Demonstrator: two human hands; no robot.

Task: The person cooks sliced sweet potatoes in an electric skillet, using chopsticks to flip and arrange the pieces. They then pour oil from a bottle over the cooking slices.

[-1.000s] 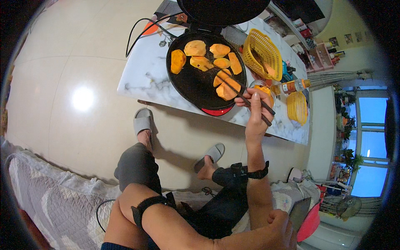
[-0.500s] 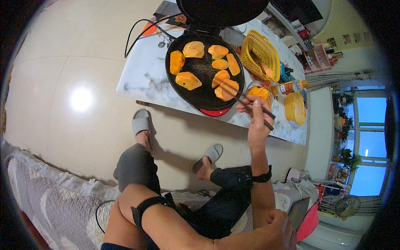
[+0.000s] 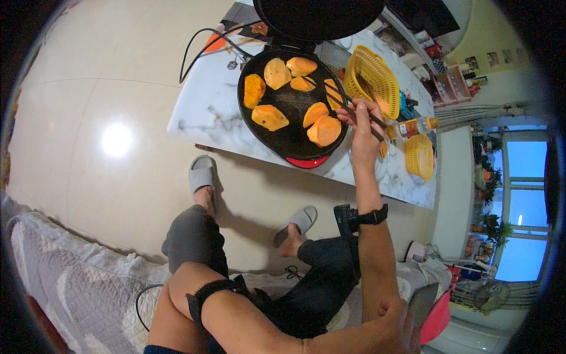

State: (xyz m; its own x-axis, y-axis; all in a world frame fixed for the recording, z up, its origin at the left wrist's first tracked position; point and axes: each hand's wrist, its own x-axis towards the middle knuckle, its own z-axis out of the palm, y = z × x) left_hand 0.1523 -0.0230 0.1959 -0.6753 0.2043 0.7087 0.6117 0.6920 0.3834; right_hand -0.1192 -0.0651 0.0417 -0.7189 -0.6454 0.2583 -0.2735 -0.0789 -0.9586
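**Orange slices (image 3: 269, 118) in black pan (image 3: 293, 130), chopsticks (image 3: 378, 135) at its right side**

Right hand (image 3: 365, 121): fingers closed round the chopsticks, tips over the pan near the long slice (image 3: 332, 97) and the small oval one (image 3: 302, 84). Can't tell if the tips touch either.

Left hand (image 3: 402, 327): by the right elbow, bottom right of view. Can't tell if it grips anything.

Eight slices in the pan, all lying on the black plate, most near the rim; two at lower right touch or overlap. Lid (image 3: 318, 16) is up at the far side, red handle (image 3: 308, 161) at the near side. Pan sits on the marble-look table (image 3: 206, 112). Right of it: big yellow basket (image 3: 386, 82), bottle (image 3: 417, 126) lying tilted, small yellow basket (image 3: 418, 156).
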